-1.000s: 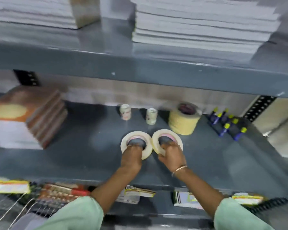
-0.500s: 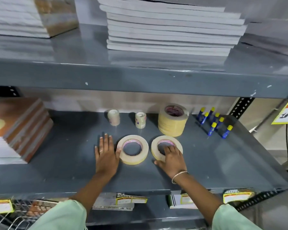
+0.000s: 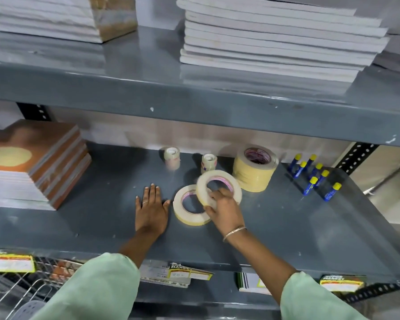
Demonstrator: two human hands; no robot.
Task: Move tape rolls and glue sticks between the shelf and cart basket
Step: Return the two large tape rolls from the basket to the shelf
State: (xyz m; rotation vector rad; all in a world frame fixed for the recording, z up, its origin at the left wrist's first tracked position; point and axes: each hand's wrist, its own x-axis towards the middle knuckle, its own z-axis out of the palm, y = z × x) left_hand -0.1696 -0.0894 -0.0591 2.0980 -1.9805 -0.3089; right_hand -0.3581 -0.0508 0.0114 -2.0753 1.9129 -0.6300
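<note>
My right hand is shut on a cream tape roll, lifted and tilted above the grey shelf. A second cream tape roll lies flat just left of it, partly under the lifted one. My left hand rests flat and open on the shelf beside that flat roll. Behind stand a tall stack of yellow tape rolls, two small clear tape rolls, and several blue glue sticks with yellow caps at the right. The cart basket shows at the bottom left.
A stack of brown-covered notebooks fills the shelf's left side. White paper stacks sit on the upper shelf, whose front edge overhangs. Yellow price labels hang on the shelf's front lip, with booklets on the level below.
My left hand let go of the left roll and moved to lie flat beside it. My right hand gripped the right roll and raised it, tilted, over the left roll.
</note>
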